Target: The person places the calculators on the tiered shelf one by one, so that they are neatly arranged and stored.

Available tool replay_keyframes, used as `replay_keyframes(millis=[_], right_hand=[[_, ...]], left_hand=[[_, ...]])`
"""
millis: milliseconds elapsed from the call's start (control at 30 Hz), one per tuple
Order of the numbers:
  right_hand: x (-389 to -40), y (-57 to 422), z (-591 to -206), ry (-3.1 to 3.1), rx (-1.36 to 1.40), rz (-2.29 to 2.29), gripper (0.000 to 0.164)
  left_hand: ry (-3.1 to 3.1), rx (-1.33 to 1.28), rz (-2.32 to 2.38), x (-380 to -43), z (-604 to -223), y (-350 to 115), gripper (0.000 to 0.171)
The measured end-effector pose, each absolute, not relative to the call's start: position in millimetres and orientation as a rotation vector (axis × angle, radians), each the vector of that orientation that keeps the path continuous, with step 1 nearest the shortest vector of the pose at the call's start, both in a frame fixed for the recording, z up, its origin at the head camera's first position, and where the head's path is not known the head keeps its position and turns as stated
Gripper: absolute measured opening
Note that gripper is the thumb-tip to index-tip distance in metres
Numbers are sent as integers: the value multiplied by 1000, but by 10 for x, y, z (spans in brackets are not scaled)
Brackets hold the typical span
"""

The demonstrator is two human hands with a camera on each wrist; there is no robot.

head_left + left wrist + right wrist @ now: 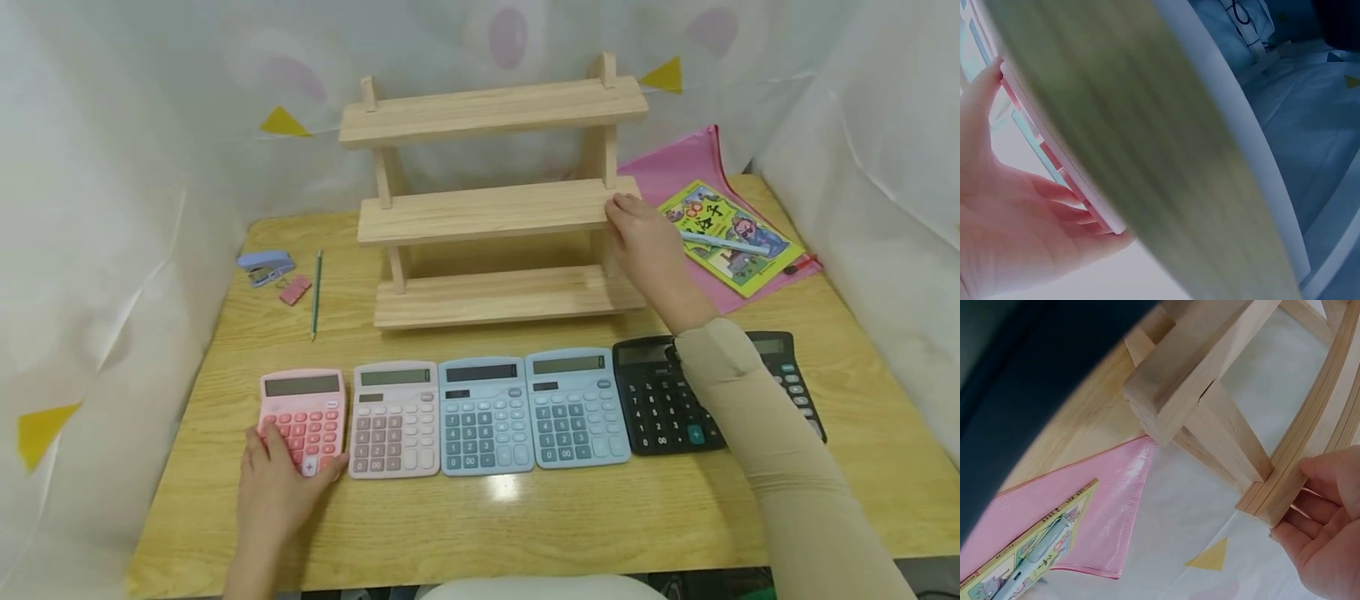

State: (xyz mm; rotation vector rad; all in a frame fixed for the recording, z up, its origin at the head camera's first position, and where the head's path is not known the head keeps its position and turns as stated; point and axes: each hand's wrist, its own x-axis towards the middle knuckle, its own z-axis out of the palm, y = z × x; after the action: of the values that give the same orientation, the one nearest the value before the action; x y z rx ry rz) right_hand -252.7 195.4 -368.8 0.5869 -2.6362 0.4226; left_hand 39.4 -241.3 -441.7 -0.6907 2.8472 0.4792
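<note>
My left hand [273, 492] is at the lower part of the pink calculator [302, 385] at the left end of a row. Its thumb lies along the right edge and the fingers reach the left side, gripping it; the left wrist view shows the thumb and fingers [1082, 215] at opposite edges. My right hand [651, 246] grips the right end of the middle board of a three-tier wooden shelf [480, 212]. In the right wrist view the thumb and fingers [1316, 515] close around the board's end [1272, 512].
Beside the pink calculator stand a pale pink one [393, 421], two blue ones [487, 417] and black calculators [660, 400], partly under my right sleeve. A stapler [266, 267], binder clip [296, 289] and pencil [317, 296] lie left; a booklet [742, 271], pen [723, 243] and pink pouch [697, 162] lie right.
</note>
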Motion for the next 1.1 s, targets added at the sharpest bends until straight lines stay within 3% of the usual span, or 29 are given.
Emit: replay_keyframes(millis=[633,833,1100], right_hand=[[-2538,1963,-3712,-2626,582,386,29],[-2531,1954,-3708,-2606,573,382,29],[-2522,1940,-3707,-2626,565,378,30]], left_hand=[[3031,-798,503,352,-4352,-2332,126],[3124,-455,566,77,-3932,-2164,119],[2900,23,637,-642,-3573,-1694,118]])
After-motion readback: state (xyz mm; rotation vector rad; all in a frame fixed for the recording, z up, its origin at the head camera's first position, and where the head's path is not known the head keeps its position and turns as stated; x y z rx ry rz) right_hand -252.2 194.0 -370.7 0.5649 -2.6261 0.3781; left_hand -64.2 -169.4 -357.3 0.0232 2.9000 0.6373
